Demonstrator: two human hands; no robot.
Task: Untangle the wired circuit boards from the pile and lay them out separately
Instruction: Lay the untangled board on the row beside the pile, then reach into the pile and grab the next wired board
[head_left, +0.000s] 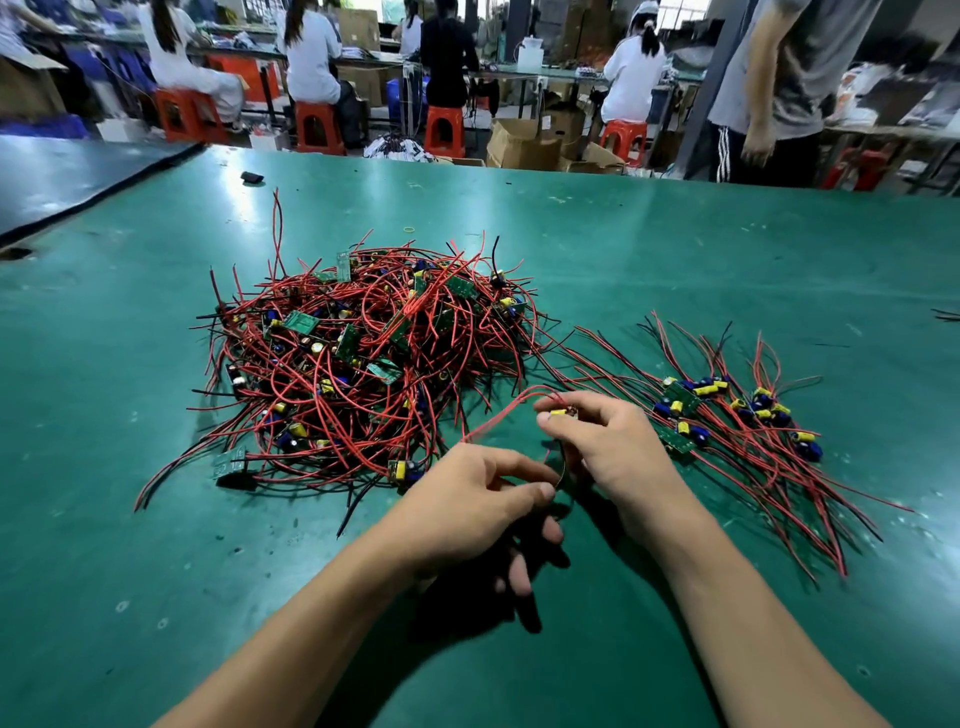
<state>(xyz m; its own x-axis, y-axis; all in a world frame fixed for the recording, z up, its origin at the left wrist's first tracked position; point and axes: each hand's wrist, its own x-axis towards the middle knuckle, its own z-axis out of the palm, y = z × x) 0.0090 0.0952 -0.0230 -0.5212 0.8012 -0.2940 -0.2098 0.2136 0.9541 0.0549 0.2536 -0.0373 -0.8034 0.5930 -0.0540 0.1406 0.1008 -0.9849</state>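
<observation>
Red, thin looping wires (498, 415) arc from the small yellow-capped circuit board (562, 413) our right hand (608, 447) pinches; our left hand (467, 499) pinches their ends.

Green table (675, 249), tangled pile (358, 358) of wired boards, separate laid-out row (737, 415) near it, small black object (253, 177) beyond.

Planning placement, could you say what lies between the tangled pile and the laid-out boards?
Head view: the right hand holding a circuit board, and red wires.
</observation>
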